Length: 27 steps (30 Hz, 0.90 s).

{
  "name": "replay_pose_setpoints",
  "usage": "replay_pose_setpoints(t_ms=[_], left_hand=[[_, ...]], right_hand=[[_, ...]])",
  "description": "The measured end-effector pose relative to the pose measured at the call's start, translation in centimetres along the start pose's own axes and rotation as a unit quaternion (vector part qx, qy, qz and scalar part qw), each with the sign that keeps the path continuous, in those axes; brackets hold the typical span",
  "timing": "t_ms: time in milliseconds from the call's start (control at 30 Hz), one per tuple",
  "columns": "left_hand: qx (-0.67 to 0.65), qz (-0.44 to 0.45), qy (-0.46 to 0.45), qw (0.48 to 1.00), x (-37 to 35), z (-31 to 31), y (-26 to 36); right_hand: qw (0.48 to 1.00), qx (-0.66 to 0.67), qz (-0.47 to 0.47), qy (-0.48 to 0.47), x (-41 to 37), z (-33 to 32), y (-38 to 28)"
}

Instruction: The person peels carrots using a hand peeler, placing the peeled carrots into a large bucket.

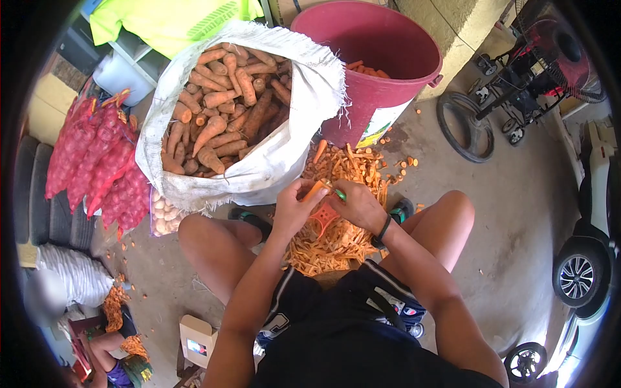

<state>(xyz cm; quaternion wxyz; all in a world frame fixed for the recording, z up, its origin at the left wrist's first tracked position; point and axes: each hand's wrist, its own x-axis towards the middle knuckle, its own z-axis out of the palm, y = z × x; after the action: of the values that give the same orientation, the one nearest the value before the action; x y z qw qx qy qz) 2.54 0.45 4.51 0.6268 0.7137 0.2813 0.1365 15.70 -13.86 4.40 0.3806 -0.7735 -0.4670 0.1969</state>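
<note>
My left hand (pixel 295 202) is closed round a carrot (pixel 314 191) above the floor between my knees. Against the carrot's far end, my right hand (pixel 354 203) grips a small tool with a green handle (pixel 339 194). Orange peelings (pixel 336 242) lie heaped below both hands, around an orange-red plastic piece (pixel 324 216). Beyond my left hand stands an open white sack (pixel 262 169) full of unpeeled carrots (pixel 223 97). The red bin (pixel 362 39) behind the heap has some carrots (pixel 367 69) inside.
Red net bags (pixel 97 155) and tires (pixel 40 194) stand at the left. A fan base (pixel 466 126) and a car wheel (pixel 577 277) are at the right. Another person's leg (pixel 103 349) shows at the lower left, near an open cardboard box (pixel 197 339).
</note>
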Motion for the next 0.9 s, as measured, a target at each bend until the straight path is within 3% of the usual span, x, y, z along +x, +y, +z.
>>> replay_pose_setpoints(t_ms=[167, 300, 400, 467, 533, 600, 733, 800, 833, 900], left_hand=[[-0.021, -0.008, -0.005, 1.0, -0.1, 0.0, 0.0], [-0.046, 0.065, -0.013, 0.997, 0.1, -0.1, -1.4], [-0.059, 0.1, -0.025, 0.993, -0.5, -0.1, -1.1], [-0.042, 0.124, -0.044, 0.99, -0.9, -0.5, 0.0], [-0.112, 0.039, -0.062, 0.991, -0.8, -1.3, 0.2], [-0.154, -0.032, -0.093, 0.983, -0.5, -1.7, -0.6], [-0.044, -0.162, -0.168, 0.971, 1.7, -1.7, 0.6], [-0.083, -0.065, -0.105, 0.989, 3.7, -0.8, 3.1], [-0.163, -0.045, -0.126, 0.978, 5.6, -1.0, 5.8], [-0.323, 0.022, -0.067, 0.944, 7.6, -1.0, 12.1]], right_hand=[[1.0, 0.003, -0.008, 0.009, 0.0, 0.2, -0.4], [1.0, -0.024, 0.003, 0.017, 0.0, 0.3, -1.0], [0.986, -0.113, 0.121, -0.031, 0.9, 2.0, 3.8], [0.98, -0.158, 0.089, -0.077, 1.5, 1.8, 5.6], [0.969, -0.182, 0.085, -0.14, 1.5, 1.8, 5.1], [0.978, -0.143, 0.082, -0.131, 0.6, 2.2, 5.7], [0.964, -0.136, 0.077, -0.216, 0.1, 2.8, 8.3], [0.949, -0.168, 0.087, -0.251, 0.4, 2.6, 8.9], [0.941, -0.183, 0.091, -0.271, 0.7, 2.7, 8.9], [0.931, -0.183, 0.114, -0.294, 1.2, 2.9, 8.7]])
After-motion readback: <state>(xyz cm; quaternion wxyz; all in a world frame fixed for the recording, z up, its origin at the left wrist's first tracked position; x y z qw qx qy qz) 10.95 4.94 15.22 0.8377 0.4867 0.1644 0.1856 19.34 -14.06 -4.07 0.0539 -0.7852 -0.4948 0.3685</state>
